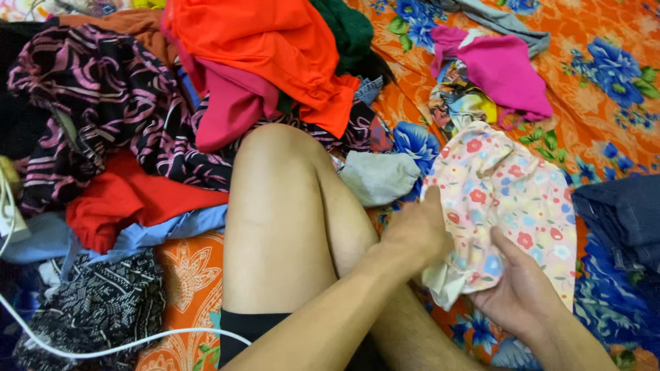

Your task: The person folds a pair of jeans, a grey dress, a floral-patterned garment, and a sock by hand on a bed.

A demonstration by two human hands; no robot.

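A small cream garment with red and blue flowers (509,192) lies on the orange flowered bedsheet (591,117) at the right. My left hand (416,233) reaches across my bent knee (282,206) and pinches the garment's left edge. My right hand (515,285) grips its lower edge from below, thumb on top. A folded flap of the cloth hangs between the two hands.
A heap of clothes fills the upper left: an orange top (268,48), a pink one (230,103), a black-and-pink patterned piece (110,103), a red one (124,199). A magenta garment (505,72) lies above, dark blue denim (622,213) at right, a white cable (103,347) at lower left.
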